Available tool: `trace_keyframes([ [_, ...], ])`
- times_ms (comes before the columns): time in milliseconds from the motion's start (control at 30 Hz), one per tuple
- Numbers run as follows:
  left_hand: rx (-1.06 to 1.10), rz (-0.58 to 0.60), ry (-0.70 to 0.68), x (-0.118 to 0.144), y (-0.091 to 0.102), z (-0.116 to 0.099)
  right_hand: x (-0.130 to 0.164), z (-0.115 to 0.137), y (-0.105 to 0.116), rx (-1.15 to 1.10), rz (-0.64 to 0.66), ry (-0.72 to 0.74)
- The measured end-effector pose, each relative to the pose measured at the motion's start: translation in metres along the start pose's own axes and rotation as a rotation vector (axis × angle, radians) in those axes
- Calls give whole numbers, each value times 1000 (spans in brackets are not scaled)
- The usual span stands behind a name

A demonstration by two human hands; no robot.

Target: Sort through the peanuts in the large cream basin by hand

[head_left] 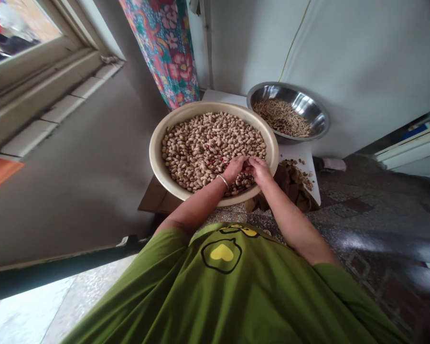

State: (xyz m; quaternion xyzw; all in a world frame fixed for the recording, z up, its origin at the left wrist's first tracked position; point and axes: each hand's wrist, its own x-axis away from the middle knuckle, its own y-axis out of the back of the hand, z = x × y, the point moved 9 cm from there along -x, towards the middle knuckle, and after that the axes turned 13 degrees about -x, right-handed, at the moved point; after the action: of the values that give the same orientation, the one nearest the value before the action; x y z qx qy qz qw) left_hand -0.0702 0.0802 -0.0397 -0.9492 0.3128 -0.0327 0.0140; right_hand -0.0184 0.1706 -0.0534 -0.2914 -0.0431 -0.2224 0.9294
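Note:
A large cream-coloured basin [156,165] is filled with unshelled peanuts [197,138]. Some red shelled kernels [215,160] lie on top of them near the middle. Over the right front part of the basin, my left hand [237,168] and my right hand [258,169] meet at the fingertips. A light-coloured bangle [222,179] circles my left wrist. The fingers of both hands are bent in and closed together, just above the peanuts. Whatever is pinched between them is small and hidden by the fingers.
A steel bowl [318,112] holding broken pale shells [281,117] sits behind the basin, to the right. Brown cloth [290,186] and scattered bits lie on the white surface [310,165] at right. Floral fabric [172,52] hangs behind; a window ledge [62,107] is at left.

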Motion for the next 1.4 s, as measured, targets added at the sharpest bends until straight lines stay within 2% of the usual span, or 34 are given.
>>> trace_keyframes([
  [133,80,30,22,2,-6,-1,0,4,-2,-16,11,1],
  [333,141,139,39,6,-19,-8,0,8,0,66,-60,17],
  [433,137,153,50,7,-20,-8,1,8,1,137,-85,67],
  [567,175,100,132,5,-15,5,3,9,5,283,-174,130],
  [667,197,49,185,2,-8,13,3,7,6,251,-189,103],
  [733,193,-43,201,-1,3,15,2,6,6,133,-159,66],
  [867,168,-317,161,-4,41,8,-1,10,4,-144,-92,21],
  [967,102,-435,117,-4,60,1,-1,12,7,-186,-104,2],
  [1133,-19,-472,57,-6,67,-3,-3,9,10,-148,-122,-33],
  [1233,-97,-475,99,-7,71,2,-3,6,9,-212,-120,-53],
  [1300,-239,-453,94,-9,72,0,-2,5,8,-240,-118,-63],
  [1400,-625,-414,-16,-11,69,-14,-1,6,7,-218,-122,-68],
])
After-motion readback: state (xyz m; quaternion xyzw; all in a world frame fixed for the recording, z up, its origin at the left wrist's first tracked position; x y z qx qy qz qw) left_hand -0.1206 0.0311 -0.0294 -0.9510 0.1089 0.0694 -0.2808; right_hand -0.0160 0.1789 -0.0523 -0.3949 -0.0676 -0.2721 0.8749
